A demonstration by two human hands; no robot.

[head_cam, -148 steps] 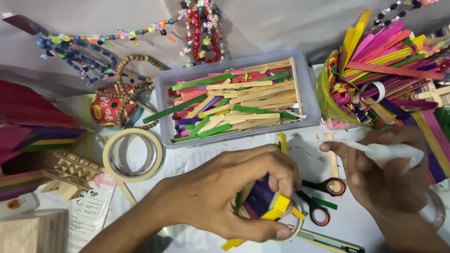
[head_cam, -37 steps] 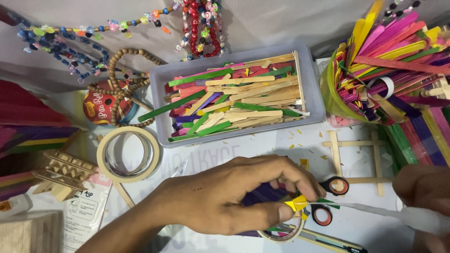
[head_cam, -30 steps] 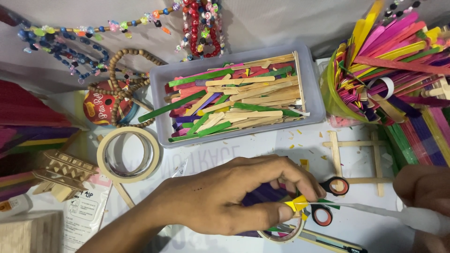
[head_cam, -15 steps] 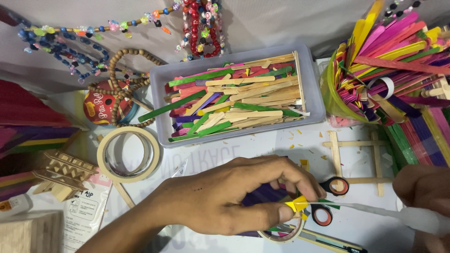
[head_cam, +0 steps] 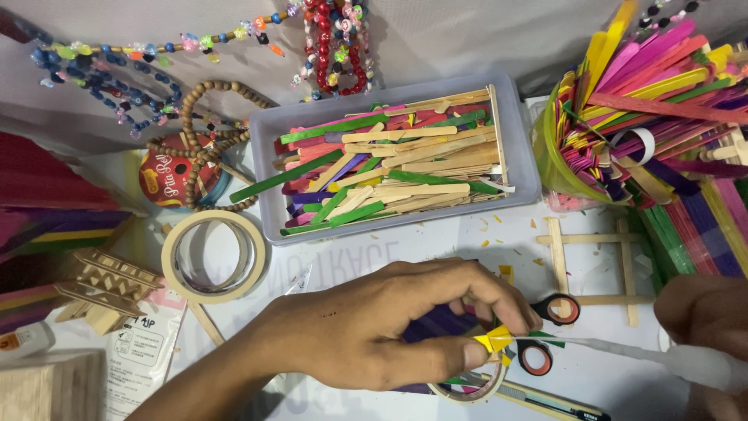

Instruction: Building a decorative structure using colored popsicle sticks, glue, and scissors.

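Observation:
My left hand [head_cam: 374,335] lies palm down near the front of the table, its fingers pinched on a small piece of purple, yellow and green craft sticks [head_cam: 495,340]. My right hand [head_cam: 705,312] is at the lower right edge, closed on a white glue bottle [head_cam: 686,362]. The bottle's long thin nozzle points left and its tip touches the yellow part of the piece. Small black-handled scissors [head_cam: 549,331] lie just behind the piece. A small tape ring [head_cam: 467,390] lies under my left fingers.
A grey tray [head_cam: 514,140] of coloured craft sticks sits behind the hands. A green cup [head_cam: 557,171] full of sticks stands at the right. A masking tape roll [head_cam: 214,257], a plain stick frame [head_cam: 592,265], bead strings [head_cam: 117,86] and a wooden stick model [head_cam: 101,284] lie around.
Since the oldest frame my right hand has dropped lower right and brought the glue nozzle to the piece; my left hand has shifted its hold. Over the last second nothing visibly moves.

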